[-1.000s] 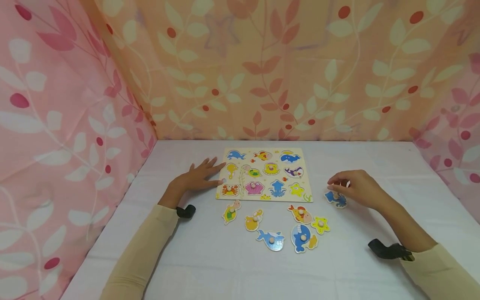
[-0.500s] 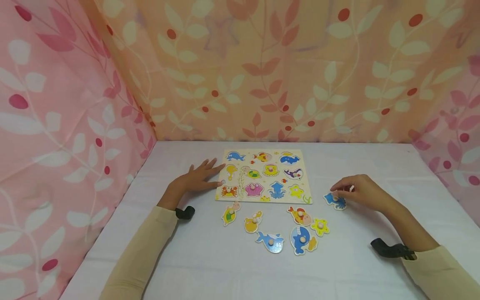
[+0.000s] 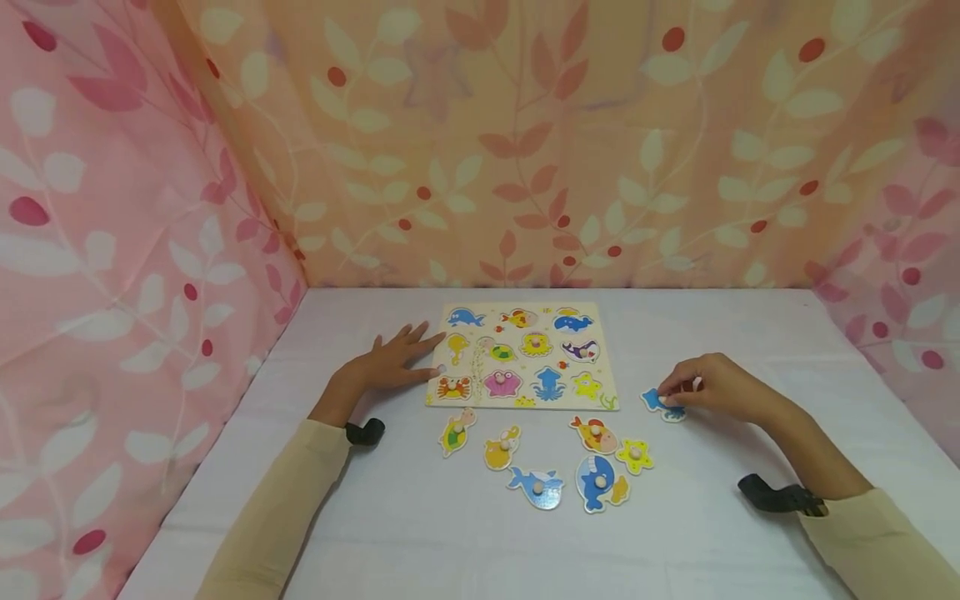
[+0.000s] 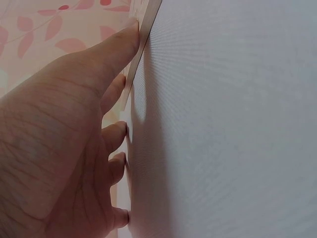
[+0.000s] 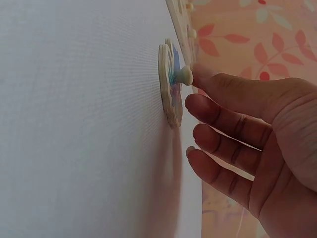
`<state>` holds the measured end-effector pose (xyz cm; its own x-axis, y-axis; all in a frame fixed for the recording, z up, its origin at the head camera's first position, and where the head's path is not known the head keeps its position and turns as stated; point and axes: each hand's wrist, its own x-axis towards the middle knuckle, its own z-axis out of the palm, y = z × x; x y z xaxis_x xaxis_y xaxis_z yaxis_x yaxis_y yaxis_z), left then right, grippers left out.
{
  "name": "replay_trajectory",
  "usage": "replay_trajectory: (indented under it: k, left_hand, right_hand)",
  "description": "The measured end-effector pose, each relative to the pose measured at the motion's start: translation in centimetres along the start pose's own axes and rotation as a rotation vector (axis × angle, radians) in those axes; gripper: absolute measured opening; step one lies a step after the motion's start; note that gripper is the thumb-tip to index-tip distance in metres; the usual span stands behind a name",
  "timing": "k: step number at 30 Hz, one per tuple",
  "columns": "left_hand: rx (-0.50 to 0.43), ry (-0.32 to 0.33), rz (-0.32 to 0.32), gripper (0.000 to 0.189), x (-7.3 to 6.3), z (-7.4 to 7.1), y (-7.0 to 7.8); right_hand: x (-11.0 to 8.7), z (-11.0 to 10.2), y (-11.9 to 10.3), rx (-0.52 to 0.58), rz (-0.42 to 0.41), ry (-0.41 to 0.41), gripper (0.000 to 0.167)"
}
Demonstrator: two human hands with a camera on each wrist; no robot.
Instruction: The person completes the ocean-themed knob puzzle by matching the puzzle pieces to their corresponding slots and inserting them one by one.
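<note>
In the head view, my right hand (image 3: pixel 716 387) pinches the round knob of a blue squid puzzle piece (image 3: pixel 652 399) to the right of the board. The right wrist view shows my thumb at the pale knob (image 5: pixel 184 75), the other fingers bent below it. My left hand (image 3: pixel 386 367) lies with fingers spread at the left edge of a wooden peg puzzle board (image 3: pixel 480 402). Thumb and index fingertip reach onto the board edge; the other fingertips touch the tablecloth. A crab (image 3: pixel 453 387) and a pink shell (image 3: pixel 502 383) with knobs sit in the board.
In front of the board lie a turtle piece (image 3: pixel 454 433), a seahorse piece (image 3: pixel 498 452), a light-blue whale piece (image 3: pixel 547 492), a fish piece (image 3: pixel 602 440), a starfish piece (image 3: pixel 636 467) and a dark-blue whale piece (image 3: pixel 592 468). Patterned curtains (image 3: pixel 480 150) surround the white table.
My right hand has come down onto the squid piece's knob, and its fingers have drawn together there. The left hand stays on the board. The head view has shifted slightly.
</note>
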<state>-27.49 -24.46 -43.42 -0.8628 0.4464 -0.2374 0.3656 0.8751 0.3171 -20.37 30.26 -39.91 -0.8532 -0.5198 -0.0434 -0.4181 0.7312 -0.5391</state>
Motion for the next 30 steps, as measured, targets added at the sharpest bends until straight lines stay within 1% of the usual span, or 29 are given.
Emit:
replay_trajectory:
  k: [6,9,13,16,22,30]
  left_hand:
    - [-0.022,-0.015,-0.007,0.085,-0.23,0.42,-0.20]
    - [-0.017,-0.009,-0.004,0.084,-0.30,0.51,-0.24]
    - [-0.015,0.009,0.001,0.083,-0.44,0.41,-0.29]
    - [-0.011,0.018,0.003,0.084,-0.44,0.36,-0.37]
    - [-0.012,0.008,0.000,0.084,-0.29,0.32,-0.37]
    - [-0.021,0.007,0.009,0.083,-0.25,0.04,-0.02]
  right_hand:
    - [0.14,0.04,0.33,-0.002,-0.009,-0.011,0.015]
    - [0.32,0.19,0.43,0.004,-0.009,-0.013,0.016]
    - [0.58,0.56,0.45,0.006,-0.007,-0.012,0.017]
    - [0.70,0.76,0.34,0.005,0.010,-0.005,0.017]
    - [0.64,0.69,0.07,0.006,0.024,-0.004,0.015]
    - [0.26,0.71,0.08,0.008,0.020,0.010,0.014]
